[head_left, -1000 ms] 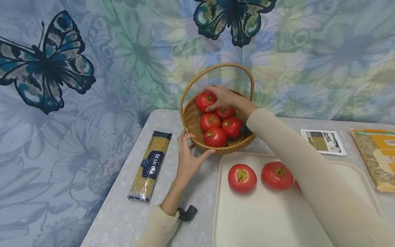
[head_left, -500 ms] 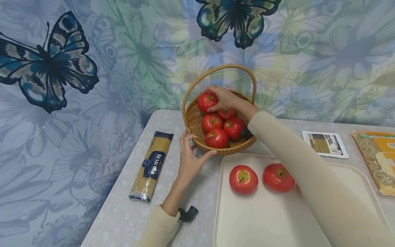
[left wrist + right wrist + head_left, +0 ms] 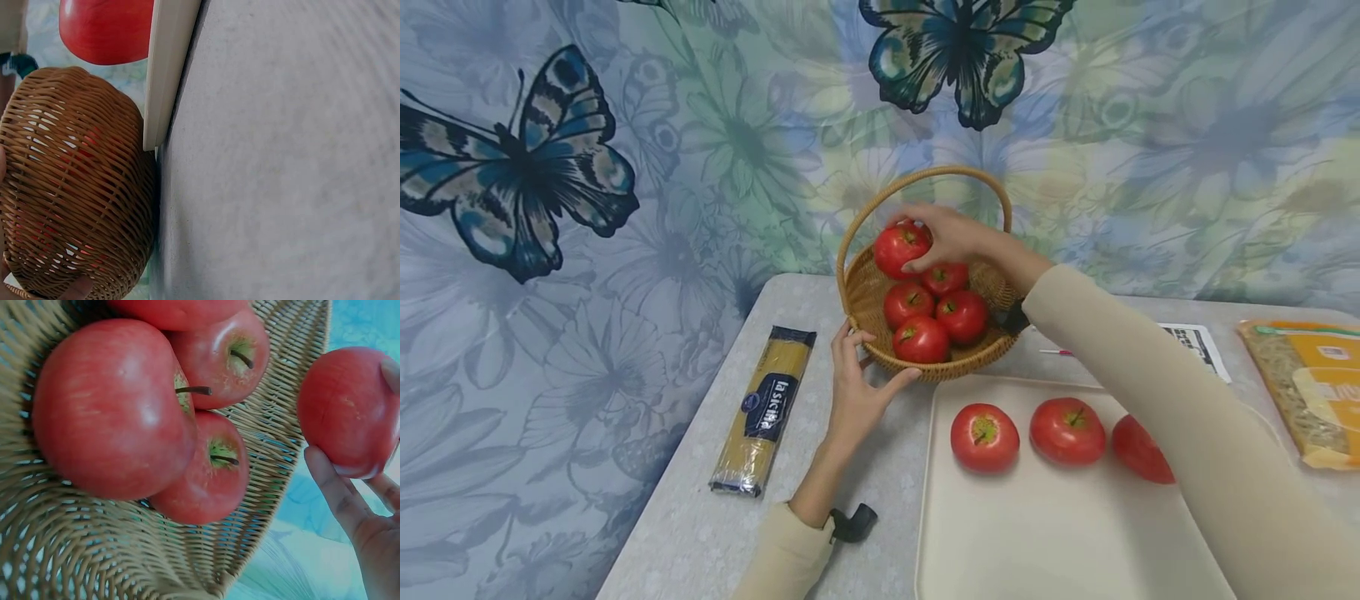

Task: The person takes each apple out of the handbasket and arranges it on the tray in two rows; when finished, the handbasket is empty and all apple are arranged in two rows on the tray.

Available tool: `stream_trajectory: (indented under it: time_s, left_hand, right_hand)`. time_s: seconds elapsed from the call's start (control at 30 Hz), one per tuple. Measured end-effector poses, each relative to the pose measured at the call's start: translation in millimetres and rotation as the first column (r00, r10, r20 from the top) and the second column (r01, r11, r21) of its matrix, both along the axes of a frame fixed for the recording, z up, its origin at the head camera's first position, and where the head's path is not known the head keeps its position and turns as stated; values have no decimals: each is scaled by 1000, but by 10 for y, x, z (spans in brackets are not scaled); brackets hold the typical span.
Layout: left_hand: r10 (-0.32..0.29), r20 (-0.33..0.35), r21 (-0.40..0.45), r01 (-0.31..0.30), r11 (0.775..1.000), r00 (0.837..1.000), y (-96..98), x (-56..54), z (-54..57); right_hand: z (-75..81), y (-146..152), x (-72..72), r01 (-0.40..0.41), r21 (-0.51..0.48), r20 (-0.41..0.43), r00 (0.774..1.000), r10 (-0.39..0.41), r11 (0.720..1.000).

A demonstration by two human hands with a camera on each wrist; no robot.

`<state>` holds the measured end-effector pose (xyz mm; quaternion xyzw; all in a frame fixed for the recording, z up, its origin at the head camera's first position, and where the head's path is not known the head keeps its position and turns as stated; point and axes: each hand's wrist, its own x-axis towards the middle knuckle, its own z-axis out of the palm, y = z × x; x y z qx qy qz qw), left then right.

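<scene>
In the head view my right hand (image 3: 953, 236) grips a red apple (image 3: 901, 250) above the back left of the wicker basket (image 3: 867, 293). The right wrist view shows the fingers (image 3: 334, 487) and thumb around this apple (image 3: 347, 409), out past the basket's woven rim. Several other red apples (image 3: 921, 339) lie inside the basket. My left hand (image 3: 859, 396) holds the basket at its front left, fingers at the rim and thumb along the front. From the left wrist, the basket's woven outside (image 3: 75, 181) shows, with a fingertip against it.
A cream tray (image 3: 1030, 533) with three red apples (image 3: 985, 437) stands right of the basket. Left lies a spaghetti pack (image 3: 763, 412). At right are a white labelled package (image 3: 1197, 343), partly behind my sleeve, and an orange bag (image 3: 1311, 392). A patterned cloth (image 3: 737, 183) hangs behind.
My right hand and its apple have risen slightly relative to the basket. The right forearm has shifted, uncovering more of the tray's third apple. My left hand stays at the basket.
</scene>
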<state>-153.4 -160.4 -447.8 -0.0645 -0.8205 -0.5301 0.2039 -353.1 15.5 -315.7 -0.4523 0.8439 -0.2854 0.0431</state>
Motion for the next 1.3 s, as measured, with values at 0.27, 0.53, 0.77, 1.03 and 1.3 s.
stream_trajectory:
  time_s: [0.27, 0.53, 0.77, 1.03, 1.3]
  left_hand:
    - [16, 11, -7, -16, 1000, 1000, -2, 5, -8]
    - [10, 4, 2, -10, 1000, 1000, 13, 3, -13]
    - [3, -7, 10, -3, 1000, 1000, 22, 8, -7]
    - [21, -31, -25, -22, 999, 999, 22, -50, 6]
    - [6, -7, -6, -6, 1000, 1000, 46, -19, 23]
  right_hand:
    - [110, 345, 370, -59, -10, 2, 998, 59, 998]
    - [98, 1015, 873, -2, -25, 29, 1000, 3, 1000]
    - [-48, 1869, 1393, 135, -2, 34, 990, -135, 991]
    - [-311, 2924, 1976, 431, 32, -62, 902, -428, 902]
    - [-768, 3544, 2351, 560, 152, -50, 827, -560, 814]
